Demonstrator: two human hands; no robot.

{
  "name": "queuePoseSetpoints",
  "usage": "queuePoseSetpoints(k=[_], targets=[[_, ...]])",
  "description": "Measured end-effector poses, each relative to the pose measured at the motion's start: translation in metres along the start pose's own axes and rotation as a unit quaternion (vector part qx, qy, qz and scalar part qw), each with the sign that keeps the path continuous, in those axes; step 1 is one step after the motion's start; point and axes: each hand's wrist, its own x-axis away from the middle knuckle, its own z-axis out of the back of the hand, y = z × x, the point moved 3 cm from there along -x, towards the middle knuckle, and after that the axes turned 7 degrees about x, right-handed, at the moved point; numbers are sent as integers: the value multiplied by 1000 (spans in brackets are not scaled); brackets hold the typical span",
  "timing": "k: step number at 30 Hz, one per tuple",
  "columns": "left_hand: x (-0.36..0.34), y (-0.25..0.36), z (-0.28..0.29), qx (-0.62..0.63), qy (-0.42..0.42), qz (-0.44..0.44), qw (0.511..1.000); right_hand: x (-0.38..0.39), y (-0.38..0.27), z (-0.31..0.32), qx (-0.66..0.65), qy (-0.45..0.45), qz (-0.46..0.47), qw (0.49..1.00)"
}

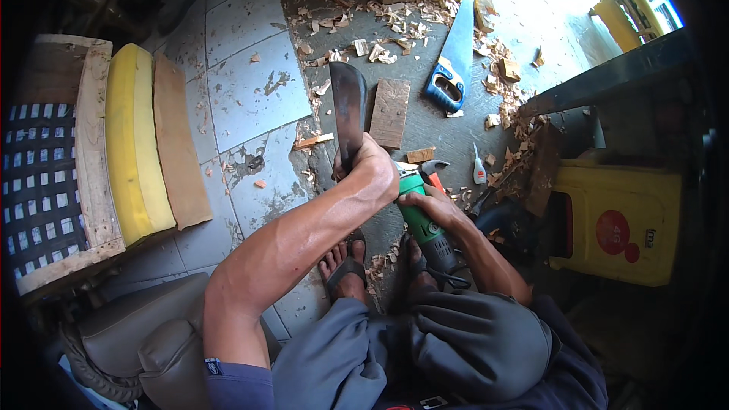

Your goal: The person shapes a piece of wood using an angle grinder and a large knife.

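Note:
My left hand is closed round the lower end of a machete, whose broad dark blade points away from me. The grip is mostly hidden behind my fingers. My right hand is wrapped round the green body of an angle grinder, held just right of the left wrist. The grinder's front end lies close to my left hand; whether its disc touches the machete is hidden. A hammer with an orange handle lies just beyond my right hand. A flat wooden block is on the floor beside the blade.
A blue-handled handsaw lies farther off among wood shavings. A small white glue bottle is right of the hammer. Yellow cushioning and a webbed wooden frame stand at left, a yellow plastic container at right.

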Motion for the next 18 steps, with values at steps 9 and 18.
queuePoseSetpoints(k=[9,18], targets=[[21,-11,4,-1,37,-23,999,-7,-6,-8,43,0,14,999],[50,-10,13,34,43,-21,998,-13,6,-15,43,-6,33,999]])
